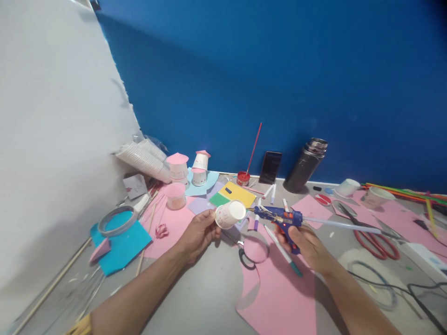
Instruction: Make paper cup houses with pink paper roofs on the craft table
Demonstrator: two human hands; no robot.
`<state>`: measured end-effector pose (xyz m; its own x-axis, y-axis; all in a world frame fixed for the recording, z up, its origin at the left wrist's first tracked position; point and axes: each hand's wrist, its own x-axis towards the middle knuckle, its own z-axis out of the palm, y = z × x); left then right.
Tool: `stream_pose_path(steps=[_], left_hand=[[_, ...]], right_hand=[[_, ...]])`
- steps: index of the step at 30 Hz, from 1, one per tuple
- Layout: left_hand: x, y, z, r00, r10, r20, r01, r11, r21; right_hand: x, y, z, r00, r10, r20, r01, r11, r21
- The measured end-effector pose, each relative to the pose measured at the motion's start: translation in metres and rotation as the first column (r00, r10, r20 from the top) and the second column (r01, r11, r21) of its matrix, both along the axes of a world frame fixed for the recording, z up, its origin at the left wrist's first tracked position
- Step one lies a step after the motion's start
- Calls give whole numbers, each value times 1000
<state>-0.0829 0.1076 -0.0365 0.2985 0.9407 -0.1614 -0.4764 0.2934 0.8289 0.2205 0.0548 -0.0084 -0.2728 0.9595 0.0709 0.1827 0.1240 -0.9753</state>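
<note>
Between the fingers of my left hand (201,235) is a small white paper cup (228,215) with printed marks, tilted so its pale round end faces right. My right hand (307,244) grips a blue hot glue gun (279,216), a long clear glue stick (342,224) jutting from its back. The nozzle points left at the cup's round end, close to it; I cannot tell whether they touch. Below them a pink paper disc (256,247) lies on black-handled scissors (247,259). Beside it is a marker with a teal end (296,268).
Cups with pink paper tops (177,166) stand at the back left, near stacked paper cups (139,156). A dark bottle (305,165) and a phone (270,167) lean by the blue wall. Red-handled scissors (375,244) and a black cable (415,291) lie right; a tape roll (118,221) lies left.
</note>
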Motion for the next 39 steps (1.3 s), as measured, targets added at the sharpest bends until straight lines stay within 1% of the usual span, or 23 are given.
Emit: stream_pose_path(steps=[5, 10, 16, 20, 29, 39], left_hand=[[1, 1, 0, 1000, 10, 3, -10, 1000, 3], [0, 1, 0, 1000, 18, -2, -18, 1000, -2], [-2, 2, -3, 1000, 2, -18, -2, 1000, 13], [-2, 3, -3, 1000, 17, -2, -17, 1000, 11], [-1, 3, -4, 1000, 8, 1, -8, 1000, 12], [-2, 3, -3, 999, 26, 29, -26, 999, 18]], right_hand=[[1, -1, -1, 1000, 0, 2, 0, 1000, 20], [0, -2, 0, 1000, 15, 19, -15, 1000, 2], [0, -2, 1, 1000, 17, 17, -17, 1000, 15], [1, -2, 0, 999, 29, 13, -29, 1000, 5], [1, -3, 0, 999, 37, 21, -37, 999, 8], [-1, -5, 3, 998, 60, 37, -60, 998, -7]])
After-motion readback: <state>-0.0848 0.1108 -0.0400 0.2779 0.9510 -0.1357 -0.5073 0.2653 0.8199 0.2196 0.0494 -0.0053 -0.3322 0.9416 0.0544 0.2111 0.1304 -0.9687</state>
